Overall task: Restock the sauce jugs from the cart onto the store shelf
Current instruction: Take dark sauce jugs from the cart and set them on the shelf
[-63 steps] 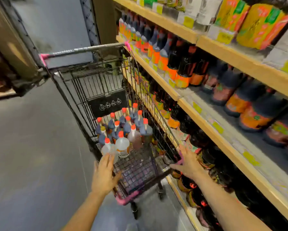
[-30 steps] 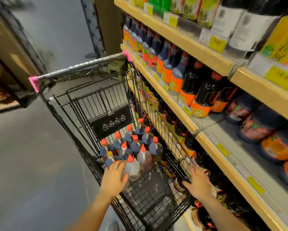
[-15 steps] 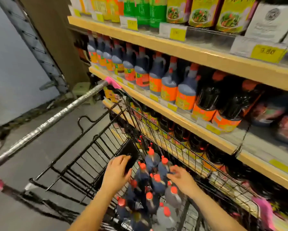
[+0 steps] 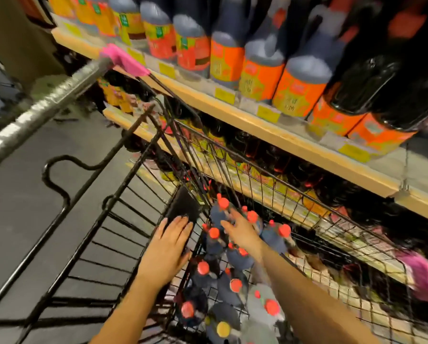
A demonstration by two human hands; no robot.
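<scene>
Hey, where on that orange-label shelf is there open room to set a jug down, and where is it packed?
The bare grey patch at the shelf's far right, just past the last dark orange-label jug, looks open. Leftward, the shelf jugs stand shoulder to shoulder to the front edge. In the cart, red-capped jugs crowd around the right hand; the left hand rests on the basket's wall.
</scene>
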